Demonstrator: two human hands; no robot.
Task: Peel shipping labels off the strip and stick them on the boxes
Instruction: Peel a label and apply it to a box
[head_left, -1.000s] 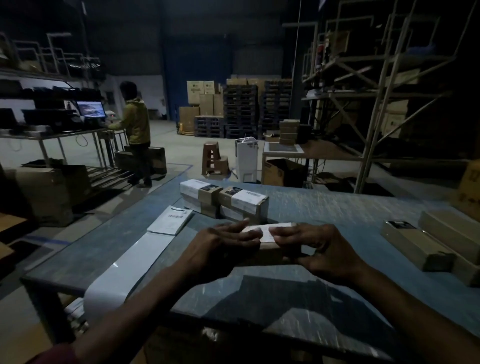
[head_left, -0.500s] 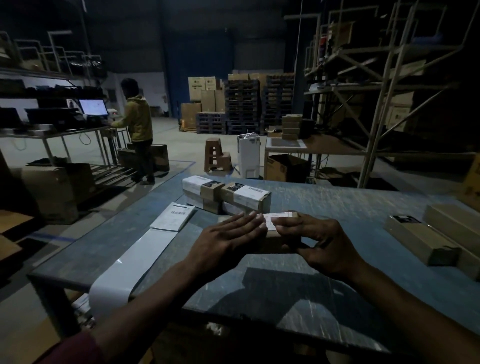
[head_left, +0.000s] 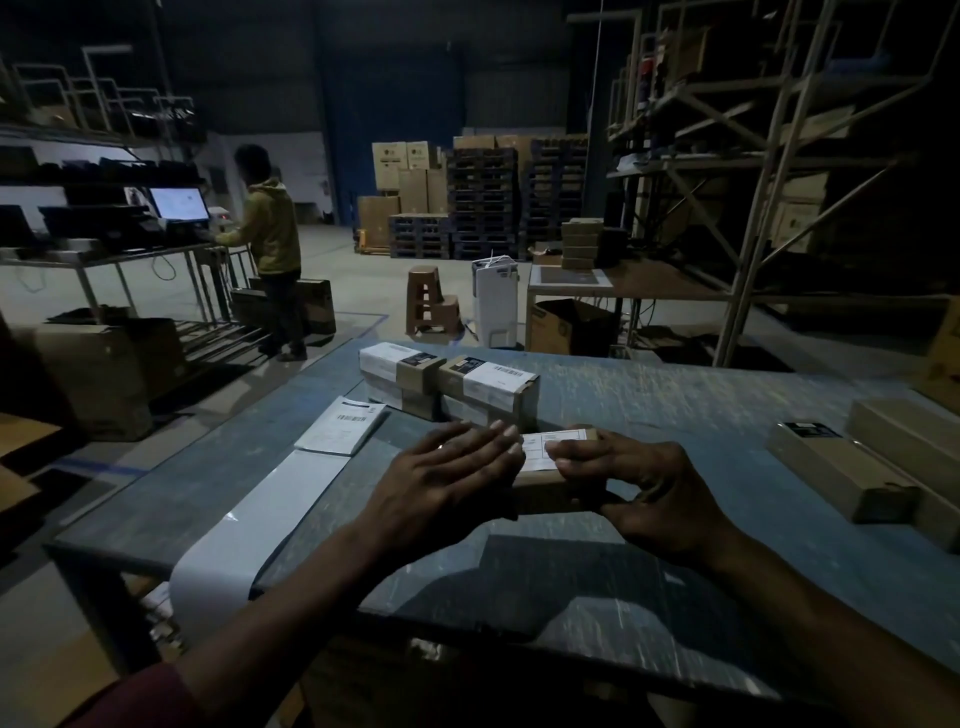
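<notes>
Left hand (head_left: 447, 480) flat, fingers straight on the label (head_left: 550, 447), right hand (head_left: 639, 483) gripping the box (head_left: 550, 488) — best sweep outward from the fingertips (no bubbles).

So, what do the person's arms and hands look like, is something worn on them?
Both forearms are bare. The left arm shows a dark red sleeve pushed up near the elbow. No gloves on the left hand or the right hand; the short fingernails show. No watch visible.

Bare forearms and hands — a ring (head_left: 440, 446) on one left finger, a dark-red sleeve (head_left: 140, 699) at the left elbow.
</notes>
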